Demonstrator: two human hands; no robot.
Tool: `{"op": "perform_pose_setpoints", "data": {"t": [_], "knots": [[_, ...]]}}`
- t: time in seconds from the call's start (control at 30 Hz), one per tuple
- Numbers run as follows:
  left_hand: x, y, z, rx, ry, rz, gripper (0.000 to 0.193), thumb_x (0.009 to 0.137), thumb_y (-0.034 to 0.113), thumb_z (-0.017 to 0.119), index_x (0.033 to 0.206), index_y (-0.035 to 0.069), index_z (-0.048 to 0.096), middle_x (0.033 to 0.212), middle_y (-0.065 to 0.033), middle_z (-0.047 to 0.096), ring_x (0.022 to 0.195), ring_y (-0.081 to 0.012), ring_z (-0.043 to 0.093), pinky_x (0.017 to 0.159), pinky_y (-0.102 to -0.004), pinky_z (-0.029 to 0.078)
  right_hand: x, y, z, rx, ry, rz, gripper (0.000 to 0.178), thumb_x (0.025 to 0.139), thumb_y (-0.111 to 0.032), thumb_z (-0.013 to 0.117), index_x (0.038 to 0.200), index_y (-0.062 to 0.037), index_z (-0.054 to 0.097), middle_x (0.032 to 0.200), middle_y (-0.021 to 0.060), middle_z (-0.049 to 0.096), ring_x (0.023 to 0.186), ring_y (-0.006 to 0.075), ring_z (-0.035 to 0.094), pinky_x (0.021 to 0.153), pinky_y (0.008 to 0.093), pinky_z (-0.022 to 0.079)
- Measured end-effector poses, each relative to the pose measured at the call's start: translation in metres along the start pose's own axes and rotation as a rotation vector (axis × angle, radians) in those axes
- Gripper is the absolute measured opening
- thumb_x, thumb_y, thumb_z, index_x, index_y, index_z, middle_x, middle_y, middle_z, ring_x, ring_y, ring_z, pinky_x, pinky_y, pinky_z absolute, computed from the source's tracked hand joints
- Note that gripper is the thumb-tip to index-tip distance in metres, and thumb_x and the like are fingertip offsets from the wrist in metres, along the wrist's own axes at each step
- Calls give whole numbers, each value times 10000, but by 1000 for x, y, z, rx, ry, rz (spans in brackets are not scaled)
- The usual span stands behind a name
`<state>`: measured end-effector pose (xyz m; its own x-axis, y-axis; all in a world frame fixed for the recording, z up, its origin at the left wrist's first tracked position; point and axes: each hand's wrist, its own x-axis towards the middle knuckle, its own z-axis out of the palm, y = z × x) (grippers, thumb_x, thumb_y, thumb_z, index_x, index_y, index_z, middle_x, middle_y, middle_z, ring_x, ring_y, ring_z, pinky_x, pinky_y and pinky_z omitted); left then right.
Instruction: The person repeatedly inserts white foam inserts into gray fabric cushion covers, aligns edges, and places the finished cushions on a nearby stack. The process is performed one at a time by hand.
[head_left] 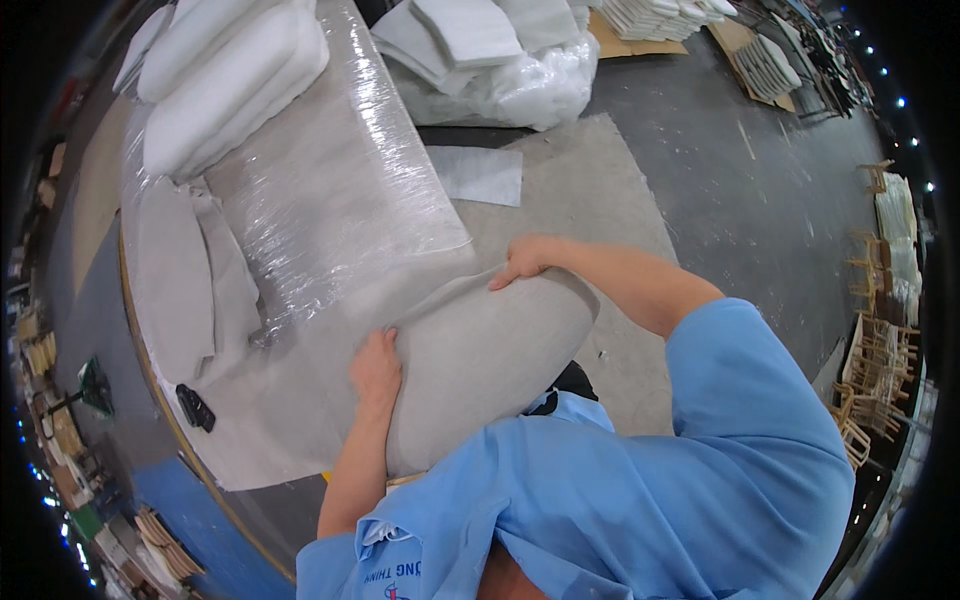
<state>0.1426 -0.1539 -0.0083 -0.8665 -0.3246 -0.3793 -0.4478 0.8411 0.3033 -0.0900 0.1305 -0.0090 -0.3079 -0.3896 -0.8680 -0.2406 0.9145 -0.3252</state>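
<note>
Against my body lies a rounded grey fabric cushion cover (490, 350), its far edge lifted in a fold. What fills it, if anything, is hidden. My left hand (377, 368) is closed on the cover's left edge, fingers partly blurred. Farther to the right, my right hand (525, 262) pinches the top edge, thumb and fingers on either side of the fabric. Beneath both hands spreads more grey fabric (290, 430) over the work table. Loose cut pieces of grey fabric (175, 270) lie at the left.
Transparent plastic sheeting (330, 200) covers the table's far part, with white padding slabs (240, 90) stacked on it. A small black object (195, 408) sits near the left edge. Beyond are a plastic-wrapped bundle (540, 85), a pale sheet (475, 173) and wooden chair frames (880, 370).
</note>
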Motion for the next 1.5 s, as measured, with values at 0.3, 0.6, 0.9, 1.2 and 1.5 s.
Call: {"op": "perform_pose_setpoints", "data": {"t": [0.3,0.6,0.9,1.2,1.5], "knots": [[14,-8,-35,-292,-92,-74,404,1000,428,630,1137,49,660,1041,-199,722,1025,-393,684,899,-496,517,8,25,-4,145,254,-37,867,828,-705,724,1286,30,701,1386,282,628,1280,392,610,1060,480,476],[-108,-53,-84,-695,-367,-272,988,917,475,758,1581,-63,262,1490,-296,500,1398,-328,497,1142,-416,415,-96,24,10,486,-2,-71,1361,669,-644,893,1637,23,206,1611,295,374,1500,387,385,1171,466,394],[-85,-62,-40,-587,-300,-448,876,968,547,646,1441,-145,391,1367,-386,565,1295,-447,588,1077,-466,466,-63,-6,11,301,146,144,1214,682,-666,864,1477,146,435,1356,318,624,1254,385,638,1071,428,486],[-56,-65,-25,-418,-261,-516,725,1040,524,510,1392,-110,526,1333,-367,611,1249,-495,603,1077,-498,447,-35,9,4,358,-52,169,944,810,-697,746,1297,106,654,1295,282,678,1147,352,699,995,425,528],[10,-102,-42,-301,-621,-389,526,989,393,587,1237,-55,706,1200,-201,737,1061,-310,712,908,-449,542,12,8,-16,414,-256,153,658,1011,-600,593,1331,-34,685,1290,112,710,1129,204,684,990,397,521]]}}
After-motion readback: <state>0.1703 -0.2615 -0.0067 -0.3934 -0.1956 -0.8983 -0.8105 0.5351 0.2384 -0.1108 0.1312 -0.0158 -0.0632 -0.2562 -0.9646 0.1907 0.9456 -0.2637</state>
